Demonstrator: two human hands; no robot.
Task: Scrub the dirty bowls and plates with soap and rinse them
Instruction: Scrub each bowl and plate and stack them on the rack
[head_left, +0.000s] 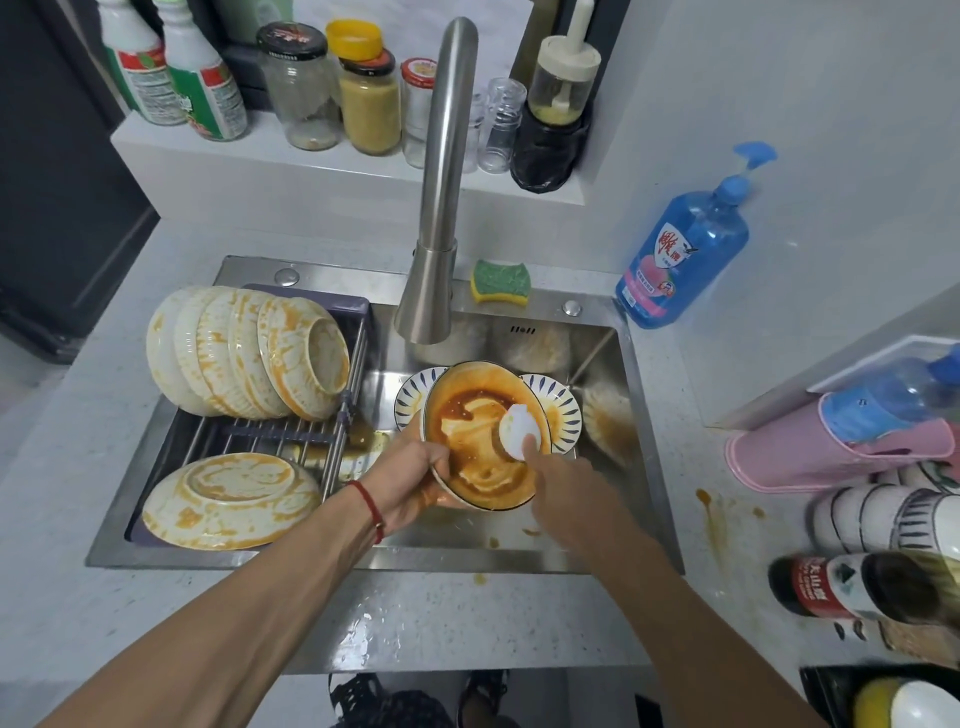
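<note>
The sauce-smeared bowl (485, 441) is held tilted above the sink (519, 551), in front of the faucet (441, 208). The left hand (410, 483) has its grip clasped on the bowl's near-left rim. The right hand (566, 488) presses a white scrub pad (517, 430) against the bowl's interior. Stained bowls (249, 353) stand stacked on the rack (280, 436) at left. A soap bottle (680, 249) stands on the table (467, 623).

A home kitchen: steel sink (644, 441) under the left hand (402, 486), tall faucet (441, 182) beyond it, sauce-smeared bowls (249, 353) racked to its left, dish soap bottle (680, 249) and sponge (501, 280) farther off, jars (369, 104) shelved behind.
</note>
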